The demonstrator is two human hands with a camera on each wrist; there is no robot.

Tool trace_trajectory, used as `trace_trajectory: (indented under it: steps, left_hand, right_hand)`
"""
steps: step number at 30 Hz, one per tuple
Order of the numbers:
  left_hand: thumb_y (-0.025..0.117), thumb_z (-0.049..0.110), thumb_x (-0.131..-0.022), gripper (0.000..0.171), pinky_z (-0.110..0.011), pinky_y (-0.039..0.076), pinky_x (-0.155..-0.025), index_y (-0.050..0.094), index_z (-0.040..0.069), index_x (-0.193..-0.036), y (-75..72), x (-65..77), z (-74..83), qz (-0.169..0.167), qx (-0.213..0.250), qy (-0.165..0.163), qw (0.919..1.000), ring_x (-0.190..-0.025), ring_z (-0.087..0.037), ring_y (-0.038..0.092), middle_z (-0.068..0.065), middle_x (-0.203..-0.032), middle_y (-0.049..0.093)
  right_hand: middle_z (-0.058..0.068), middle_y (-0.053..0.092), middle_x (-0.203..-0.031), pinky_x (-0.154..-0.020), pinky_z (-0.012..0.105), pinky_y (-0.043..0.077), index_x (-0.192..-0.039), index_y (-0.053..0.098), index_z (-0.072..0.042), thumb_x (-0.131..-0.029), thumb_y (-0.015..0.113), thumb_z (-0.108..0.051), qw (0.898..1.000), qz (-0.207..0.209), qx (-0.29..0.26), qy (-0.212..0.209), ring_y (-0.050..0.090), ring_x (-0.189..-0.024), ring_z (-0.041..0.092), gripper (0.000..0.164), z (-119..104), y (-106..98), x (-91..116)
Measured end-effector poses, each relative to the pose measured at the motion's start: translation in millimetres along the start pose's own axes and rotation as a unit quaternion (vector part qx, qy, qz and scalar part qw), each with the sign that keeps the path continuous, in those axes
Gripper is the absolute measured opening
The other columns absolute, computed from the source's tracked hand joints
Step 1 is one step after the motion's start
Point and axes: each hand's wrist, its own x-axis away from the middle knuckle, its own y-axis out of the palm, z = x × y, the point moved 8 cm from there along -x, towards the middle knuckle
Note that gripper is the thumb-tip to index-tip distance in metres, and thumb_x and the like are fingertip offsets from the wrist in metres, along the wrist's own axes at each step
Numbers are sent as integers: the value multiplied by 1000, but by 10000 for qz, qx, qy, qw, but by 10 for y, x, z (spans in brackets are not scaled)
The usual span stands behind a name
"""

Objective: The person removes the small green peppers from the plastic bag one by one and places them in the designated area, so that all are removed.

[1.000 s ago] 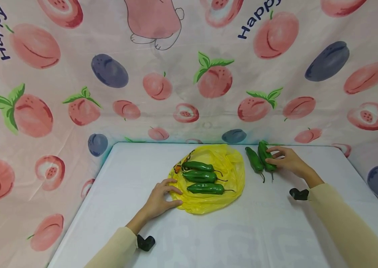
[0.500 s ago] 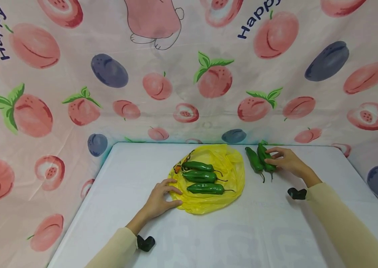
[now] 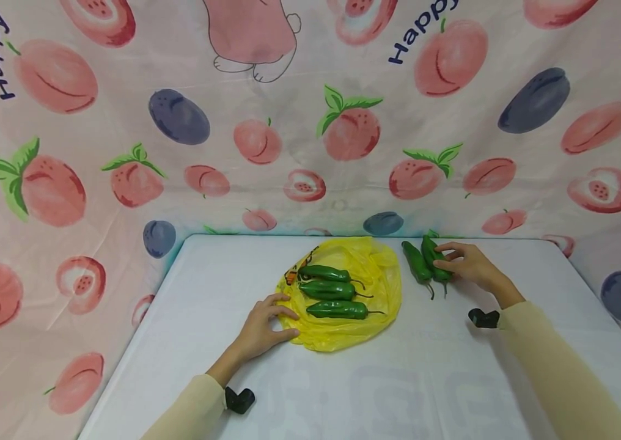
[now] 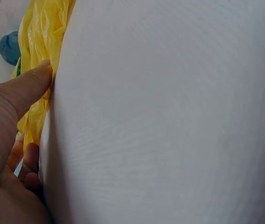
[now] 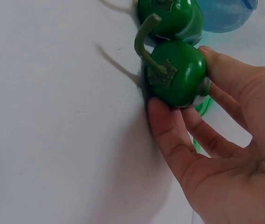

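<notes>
A yellow plastic bag (image 3: 376, 330) lies flat on the white table, with three green peppers (image 3: 324, 289) side by side on it, stems to the right. My left hand (image 3: 263, 324) rests at the bag's left edge, fingers spread and thumb touching it; the left wrist view shows the thumb (image 4: 32, 84) against the yellow folds. To the bag's right lie two more green peppers near the table's back edge. My right hand (image 3: 472, 267) holds the right one (image 5: 181, 70) between thumb and fingers. The other green pepper (image 3: 416, 261) lies close beside it.
The white table (image 3: 387, 397) reaches back to a hanging cloth (image 3: 288, 140) printed with peaches and blue fruit. A small black device (image 3: 240, 400) sits at the left wrist and another black device (image 3: 483, 318) at the right wrist.
Almost nothing has moved. My right wrist and sleeve have shifted slightly left while the fingers stay on the pepper; the left hand keeps its place on the bag.
</notes>
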Motion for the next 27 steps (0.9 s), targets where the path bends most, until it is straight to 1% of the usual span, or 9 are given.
trace_trajectory:
  steps: [9,15,19,24,27]
  left_hand:
    - [88,29,-83,21,-59,34,-109,79,27,-103,-26,19,15,6,73,-51,10000,-131,-34,46,-3,-146,54]
    - [87,28,-84,21,-60,33,-110,79,26,-103,-32,22,11,1,117,-79,9999,-132,-34,45,-3,-146,54]
    - [87,28,-84,21,-60,33,-110,79,25,-103,-29,22,17,-16,130,-78,9999,-132,-35,45,-4,-146,54]
    - [87,27,-84,21,-60,33,-110,79,24,-103,-27,27,26,-55,136,-107,9998,-132,-35,45,-5,-146,54]
    - [87,28,-85,21,-60,34,-110,79,24,-103,-28,29,27,-48,134,-111,9998,-131,-35,46,-5,-146,54]
  right_hand:
    - [33,51,-133,-79,35,55,-145,52,-1,-98,72,-33,9996,22,272,26,61,-98,31,60,-34,-6,-2]
    - [35,50,-134,-79,34,54,-145,52,0,-98,71,-31,9996,4,290,59,60,-99,33,60,-80,-8,20]
    - [36,50,-134,-79,35,56,-145,51,0,-99,71,-30,9995,-44,311,70,62,-98,33,59,-92,-2,18]
    - [36,52,-133,-81,39,58,-144,52,-2,-99,71,-32,9982,-125,584,78,63,-99,34,58,-98,-2,1]
    - [37,52,-132,-80,40,59,-144,52,-2,-99,70,-34,9971,-176,743,49,64,-96,32,58,-110,-6,-2]
